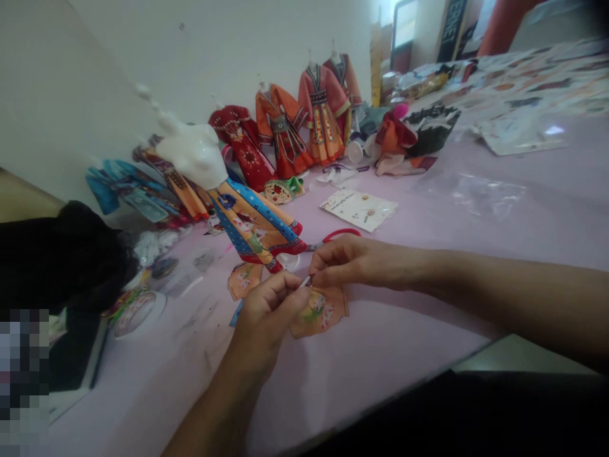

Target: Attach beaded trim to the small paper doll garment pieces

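Note:
Between my two hands hangs a small piece of orange floral fabric (pixel 321 314), its upper edge pinched in the fingertips. My left hand (pixel 271 311) grips the edge from the left, and my right hand (pixel 349 263) holds it from the right. A small whitish sliver shows at the fingertips, too small to name. Just beyond stands a white doll mannequin (pixel 195 152) wearing an orange and blue skirt (pixel 259 222). Another orange fabric piece (pixel 244 279) lies under the skirt's hem. Red-handled scissors (pixel 340 235) rest behind my right hand, partly hidden.
Several dressed doll forms, one in an orange robe (pixel 280 127), line the wall. A printed card packet (pixel 359 208) and a clear plastic bag (pixel 490 197) lie on the pink table (pixel 404 343). At left are a roll of tape (pixel 140 314) and a black bag (pixel 61 266).

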Demonstrator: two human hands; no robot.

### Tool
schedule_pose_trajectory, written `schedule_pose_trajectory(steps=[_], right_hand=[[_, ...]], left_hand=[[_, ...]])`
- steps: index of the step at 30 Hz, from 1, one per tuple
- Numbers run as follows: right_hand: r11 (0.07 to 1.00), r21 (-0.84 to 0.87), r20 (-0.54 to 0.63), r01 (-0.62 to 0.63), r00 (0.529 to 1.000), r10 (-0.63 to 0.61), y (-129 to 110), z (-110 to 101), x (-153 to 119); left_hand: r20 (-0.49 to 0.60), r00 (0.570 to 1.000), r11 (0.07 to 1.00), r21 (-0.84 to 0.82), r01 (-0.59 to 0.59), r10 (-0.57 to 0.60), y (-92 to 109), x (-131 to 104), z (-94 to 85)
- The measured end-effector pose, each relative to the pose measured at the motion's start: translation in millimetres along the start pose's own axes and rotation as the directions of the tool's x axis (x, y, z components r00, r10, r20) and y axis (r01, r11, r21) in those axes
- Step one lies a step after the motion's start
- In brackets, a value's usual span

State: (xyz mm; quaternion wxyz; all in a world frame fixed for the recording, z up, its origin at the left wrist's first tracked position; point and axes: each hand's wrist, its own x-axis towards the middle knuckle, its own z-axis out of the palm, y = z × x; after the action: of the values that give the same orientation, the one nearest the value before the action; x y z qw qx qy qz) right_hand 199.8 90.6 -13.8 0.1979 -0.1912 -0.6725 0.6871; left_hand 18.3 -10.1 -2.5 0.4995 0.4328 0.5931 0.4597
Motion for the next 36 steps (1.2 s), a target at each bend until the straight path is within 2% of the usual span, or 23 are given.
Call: schedule_pose_trajectory(steps=[3,9,14,18,23,29,34,36], right_hand=[[0.998,0.060,-0.029,-0.001,1.000,0.003,0.7,-1.1,0.8],[0.994,0.111,-0.054,-0.012,0.998,0.018,1.5,-4.5,-0.2],[0.996,0.085,-0.060,-0.002,0.998,0.007,2.2,-6.1,-0.4],[0.998,0.059,-0.089,-0.014,0.996,0.019,-0.2,-5.6,0.0],[0.991,0.130,-0.138,-0.011,0.990,0.029,-4.0,-4.5,-0.7],[0.991,0.136,-0.130,0.023,0.992,-0.005,-1.3,-6.5,-1.8],[0.990,0.136,-0.140,0.026,0.990,-0.007,0.0,-6.0,-1.9],[0.994,0.104,-0.150,0.028,0.989,-0.012,-1.7,-4.7,-2.0]], left_hand=[[-0.001,1.000,1.000,-0.011,0.011,-0.011,-1.1,2.8,-1.7],[0.046,0.999,0.980,-0.199,0.004,0.005,-3.7,8.2,-5.4],[0.067,0.995,0.987,-0.146,-0.061,0.071,-2.3,7.7,-5.5],[0.071,0.995,0.994,-0.092,-0.056,0.063,-2.5,5.5,-5.0],[0.071,0.993,0.992,-0.096,-0.088,0.095,-4.5,7.5,-7.8],[-0.015,0.993,0.988,-0.107,-0.114,0.113,-4.6,10.5,-8.1],[-0.025,0.991,0.987,-0.089,-0.132,0.131,-2.2,7.1,-4.2],[-0.065,0.989,0.988,-0.076,-0.136,0.131,-1.1,6.5,-3.9]])
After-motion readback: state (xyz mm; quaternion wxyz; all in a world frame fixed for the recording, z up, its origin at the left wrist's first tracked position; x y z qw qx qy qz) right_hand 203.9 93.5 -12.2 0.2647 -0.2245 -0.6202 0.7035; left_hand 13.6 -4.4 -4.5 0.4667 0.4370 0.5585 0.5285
